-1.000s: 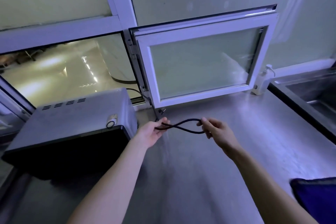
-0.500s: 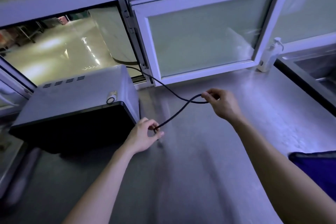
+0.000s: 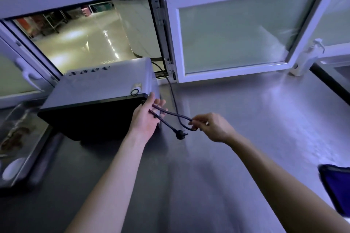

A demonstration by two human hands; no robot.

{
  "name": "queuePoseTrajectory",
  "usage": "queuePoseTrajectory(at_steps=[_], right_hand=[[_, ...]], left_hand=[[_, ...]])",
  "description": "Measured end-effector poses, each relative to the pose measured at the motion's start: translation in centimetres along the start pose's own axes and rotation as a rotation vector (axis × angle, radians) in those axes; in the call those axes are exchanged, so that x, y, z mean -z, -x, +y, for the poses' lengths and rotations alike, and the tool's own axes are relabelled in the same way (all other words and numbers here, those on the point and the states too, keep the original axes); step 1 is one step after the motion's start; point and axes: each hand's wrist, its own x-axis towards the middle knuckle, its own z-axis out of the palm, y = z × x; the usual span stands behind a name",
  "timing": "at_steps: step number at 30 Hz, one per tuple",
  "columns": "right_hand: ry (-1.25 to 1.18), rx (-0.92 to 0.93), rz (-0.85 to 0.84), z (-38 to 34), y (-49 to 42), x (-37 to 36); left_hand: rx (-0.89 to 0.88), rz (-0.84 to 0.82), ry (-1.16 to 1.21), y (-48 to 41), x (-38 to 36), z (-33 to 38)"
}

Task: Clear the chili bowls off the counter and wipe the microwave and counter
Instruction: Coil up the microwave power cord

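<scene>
Microwave [image 3: 98, 89]: stands on the tabletop [image 3: 246, 119] in front of the open window [image 3: 236, 30]. It is turned at an angle, with its dark front facing the person and its grey top showing.
Cord [image 3: 175, 98]: black. It runs from behind the microwave's right rear corner, down along the microwave's right side, and forms a fold between the two hands.
Plug [image 3: 180, 135]: at the cord's free end, low by the tabletop, just off the microwave's right front corner.
Left hand [image 3: 149, 117]: right beside the microwave's right front corner, fingers stretched out nearly straight. The cord's fold lies across them. Whether the thumb clamps it cannot be told, so this grip is unclear.
Right hand [image 3: 214, 126]: to the right of the microwave, grip pinching the other bend of the cord between thumb and fingertips.
Soap bottle [image 3: 310, 56]: white, well to the right of the microwave, by the window's lower corner.
Cloth [image 3: 337, 185]: blue, far right of the microwave, at the picture's edge.
Tray [image 3: 28, 159]: metal, left of the microwave, its contents blurred.
</scene>
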Motion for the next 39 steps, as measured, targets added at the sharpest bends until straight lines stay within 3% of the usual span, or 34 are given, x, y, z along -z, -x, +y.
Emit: queuePoseTrajectory(at_steps=[4,6,9,13,16,18,22,27,31,36,39], right_hand=[[0.089,0.066,-0.043,-0.2,0.3,-1.7],[0.006,-0.004,-0.084,0.2,0.4,-2.3],[-0.548,-0.315,-0.037,0.2,-0.6,-4.1],[-1.232,-0.593,-0.343,0.3,-2.7,-7.5],[-1.581,-0.690,-0.380,0.4,-4.5,-9.5],[-1.536,-0.625,-0.369,-0.1,-5.1,-9.8],[-1.132,-0.471,-0.211,-0.9,-5.6,-8.9],[-0.719,-0.227,-0.076,-1.6,-4.3,-6.0],[-0.604,-0.124,-0.007,-1.7,-2.5,-3.9],[-0.798,-0.347,-0.139,0.4,-0.5,-2.2],[-0.721,-0.373,-0.156,2.4,0.3,-3.3]], left_hand=[[-0.066,0.050,0.038,0.3,-1.6,1.9],[-0.087,0.069,0.046,0.3,-2.0,2.7],[-0.088,0.145,0.026,0.2,-2.2,2.8],[-0.055,0.186,-0.026,0.2,-2.3,2.2],[-0.020,0.214,-0.085,0.2,-2.2,2.1],[0.002,0.214,-0.157,0.1,-2.0,2.0],[0.043,0.230,-0.424,-1.9,-1.4,0.9],[0.199,0.093,-0.712,-5.2,-2.0,-0.8],[0.365,0.071,-0.474,-7.4,-3.3,-3.9],[0.294,0.158,-0.298,-9.6,-4.8,-6.6],[0.291,0.176,-0.339,-10.4,-5.3,-7.0]])
